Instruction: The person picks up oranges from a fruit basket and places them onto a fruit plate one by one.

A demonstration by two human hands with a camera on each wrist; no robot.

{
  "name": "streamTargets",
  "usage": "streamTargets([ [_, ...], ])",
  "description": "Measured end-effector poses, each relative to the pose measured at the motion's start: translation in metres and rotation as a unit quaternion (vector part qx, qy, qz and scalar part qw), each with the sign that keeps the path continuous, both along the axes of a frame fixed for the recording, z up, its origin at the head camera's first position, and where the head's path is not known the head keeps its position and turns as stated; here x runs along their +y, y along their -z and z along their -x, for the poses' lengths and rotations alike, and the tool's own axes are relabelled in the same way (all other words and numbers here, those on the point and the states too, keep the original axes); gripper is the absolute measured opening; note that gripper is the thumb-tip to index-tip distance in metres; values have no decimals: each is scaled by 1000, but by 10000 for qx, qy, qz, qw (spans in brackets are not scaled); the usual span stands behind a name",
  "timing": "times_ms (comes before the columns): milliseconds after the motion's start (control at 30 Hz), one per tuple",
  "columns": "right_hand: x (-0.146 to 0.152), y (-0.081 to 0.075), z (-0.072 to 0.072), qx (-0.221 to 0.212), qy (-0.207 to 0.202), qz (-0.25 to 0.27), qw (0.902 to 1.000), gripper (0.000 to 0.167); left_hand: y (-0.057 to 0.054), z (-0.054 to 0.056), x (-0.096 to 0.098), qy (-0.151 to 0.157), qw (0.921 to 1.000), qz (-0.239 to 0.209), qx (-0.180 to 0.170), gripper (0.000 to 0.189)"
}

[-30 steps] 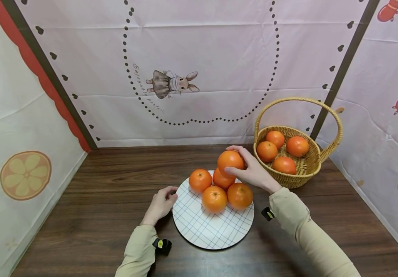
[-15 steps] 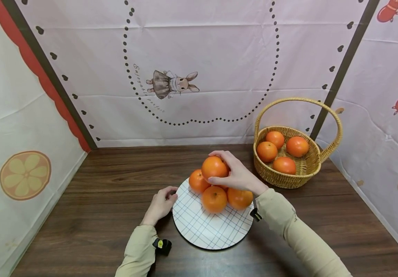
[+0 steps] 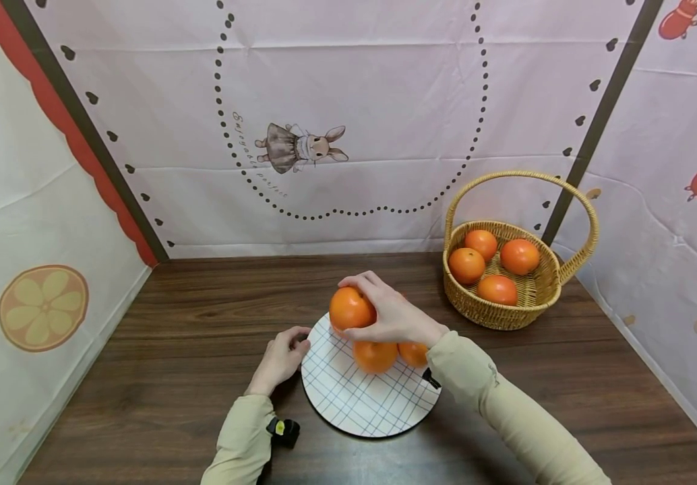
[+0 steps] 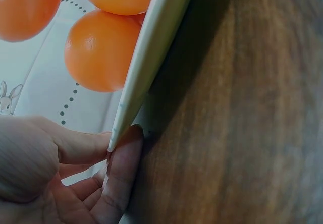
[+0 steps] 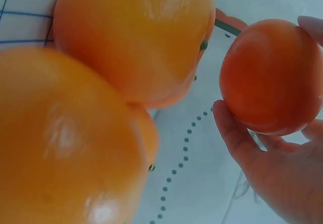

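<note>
My left hand (image 3: 280, 359) is at the left rim of a round white plate (image 3: 369, 407) with a blue grid. In the left wrist view its thumb and fingers pinch the plate edge (image 4: 132, 100). My right hand (image 3: 398, 316) grips an orange (image 3: 350, 308) held above the plate's far left part. Under and beside that hand, several oranges sit on the plate; one orange (image 3: 375, 358) shows at the front and another orange (image 3: 413, 353) peeks out by the wrist. The rest are mostly hidden. In the right wrist view fingers and thumb curl round the held orange (image 5: 272, 77).
At the back right stands a wicker basket (image 3: 494, 316) with a tall arched handle (image 3: 521, 174). Several oranges lie in it, one of them an orange (image 3: 497, 289) near its front wall. A printed cloth (image 3: 348, 81) hangs behind the dark wooden table (image 3: 191, 377).
My right hand has carried its orange leftward and slightly down, from above the rear of the plate to its far left. The left hand and plate have stayed in place.
</note>
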State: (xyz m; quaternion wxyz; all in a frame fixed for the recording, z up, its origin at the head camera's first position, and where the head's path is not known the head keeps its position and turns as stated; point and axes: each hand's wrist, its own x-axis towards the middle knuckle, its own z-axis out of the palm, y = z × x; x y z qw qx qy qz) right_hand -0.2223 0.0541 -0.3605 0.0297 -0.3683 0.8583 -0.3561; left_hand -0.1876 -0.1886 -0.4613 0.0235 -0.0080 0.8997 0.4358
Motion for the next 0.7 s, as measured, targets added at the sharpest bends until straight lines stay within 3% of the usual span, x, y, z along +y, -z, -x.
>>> streamTargets([
  [333,-18,2,-3,412,-400,-514,9970,70,-1,0,0,-5,10000,-29,-65,30],
  [533,-25,6,-7,421,-478,-789,9948,72,-2,-1,0,-2,9999,-58,-95,31],
  [700,-31,12,-10,719,-556,-1056,9902,72,-2,-1,0,5,9999,-75,-106,31],
])
